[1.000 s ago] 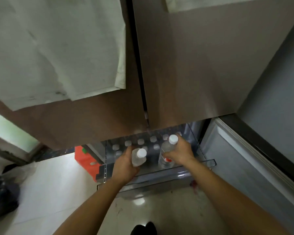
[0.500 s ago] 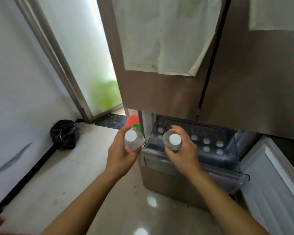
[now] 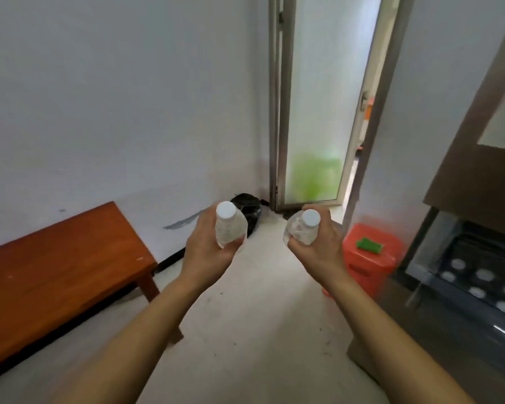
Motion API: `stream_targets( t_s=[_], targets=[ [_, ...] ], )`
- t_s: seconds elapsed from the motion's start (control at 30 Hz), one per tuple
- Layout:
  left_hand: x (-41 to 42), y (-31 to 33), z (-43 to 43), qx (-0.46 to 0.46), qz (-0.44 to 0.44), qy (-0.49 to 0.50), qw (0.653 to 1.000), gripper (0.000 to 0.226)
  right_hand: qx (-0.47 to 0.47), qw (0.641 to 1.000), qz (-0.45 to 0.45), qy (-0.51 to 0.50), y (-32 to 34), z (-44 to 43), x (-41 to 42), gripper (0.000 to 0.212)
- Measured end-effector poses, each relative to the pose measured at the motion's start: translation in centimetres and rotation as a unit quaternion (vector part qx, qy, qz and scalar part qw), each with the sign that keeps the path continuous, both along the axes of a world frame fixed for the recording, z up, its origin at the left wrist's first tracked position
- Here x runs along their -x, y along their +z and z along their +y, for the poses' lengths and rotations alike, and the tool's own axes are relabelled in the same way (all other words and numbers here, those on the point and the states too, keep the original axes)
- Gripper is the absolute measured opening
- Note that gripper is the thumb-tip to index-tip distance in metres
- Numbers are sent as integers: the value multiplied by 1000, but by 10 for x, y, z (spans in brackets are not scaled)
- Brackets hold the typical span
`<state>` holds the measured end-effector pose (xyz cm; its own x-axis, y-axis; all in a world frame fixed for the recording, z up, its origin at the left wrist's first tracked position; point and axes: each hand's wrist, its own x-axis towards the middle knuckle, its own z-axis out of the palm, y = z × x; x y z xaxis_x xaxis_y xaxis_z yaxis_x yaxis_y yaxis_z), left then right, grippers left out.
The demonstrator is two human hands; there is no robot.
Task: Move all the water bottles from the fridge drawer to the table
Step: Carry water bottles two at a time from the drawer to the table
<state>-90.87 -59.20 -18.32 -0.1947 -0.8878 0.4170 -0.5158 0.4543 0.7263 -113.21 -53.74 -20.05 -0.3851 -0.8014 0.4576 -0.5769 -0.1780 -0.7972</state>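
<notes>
The left hand (image 3: 213, 252) grips a clear plastic water bottle with a white round cap (image 3: 230, 228). Its fingers are curled round the body of the bottle, and the cap points toward the camera. The right hand (image 3: 322, 247) grips a second clear plastic water bottle (image 3: 302, 233) in the same manner, its white cap also toward the camera. Both bottles are in the air above the pale floor (image 3: 260, 330), apart from each other. They are between the brown wooden worktop (image 3: 56, 266) on the left and the open dark fridge drawer (image 3: 473, 328) on the right. How much water is in the two bottles cannot be told. More bottles stand inside the drawer, and only their white caps (image 3: 485, 274) show, about six, a little blurred. Near the drawer stands an orange plastic bin (image 3: 365, 266) with its lid closed, and a small green thing (image 3: 368, 245) lies on the lid. A black bag (image 3: 247, 204) lies in the corner, beside the frosted glass door (image 3: 315, 112).
</notes>
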Motion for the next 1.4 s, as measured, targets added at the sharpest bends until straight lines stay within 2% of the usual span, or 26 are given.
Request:
stream_targets(
  t_s=[0.13, 0.23, 0.43, 0.63, 0.83, 1.07, 1.2, 1.3, 1.37, 1.4],
  targets=[
    [-144, 5, -9, 2, 15, 86, 996, 64, -5, 996, -14, 88, -1, -60, -134, 57],
    [-236, 1, -11, -15, 18, 165, 986, 71, -11, 988, -19, 155, 1, -97, -224, 56],
    [-372, -13, -21, -50, 38, 289, 955, 78, -19, 964, -22, 266, -4, -158, -374, 55],
    [-469, -37, -59, -61, 52, 360, 929, 72, -61, 938, -45, 340, -31, -223, -493, 55],
    [-555, -42, -152, -66, 45, 390, 917, 70, -105, 911, -45, 397, -42, -325, -593, 61],
    [-647, -24, -242, -80, 46, 423, 901, 85, -103, 896, -30, 430, -30, -447, -695, 52],
    [-695, -31, -270, -86, 48, 455, 885, 70, -116, 879, -24, 461, -27, -486, -746, 60],
    [-734, -44, -289, -89, 40, 469, 878, 69, -112, 872, -6, 477, -32, -510, -783, 67],
    [-762, -53, -303, -101, 30, 485, 868, 72, -117, 869, 21, 481, -36, -522, -808, 59],
    [-777, -58, -311, -111, 28, 488, 865, 72, -124, 868, 33, 480, -39, -529, -820, 47]
  ],
)
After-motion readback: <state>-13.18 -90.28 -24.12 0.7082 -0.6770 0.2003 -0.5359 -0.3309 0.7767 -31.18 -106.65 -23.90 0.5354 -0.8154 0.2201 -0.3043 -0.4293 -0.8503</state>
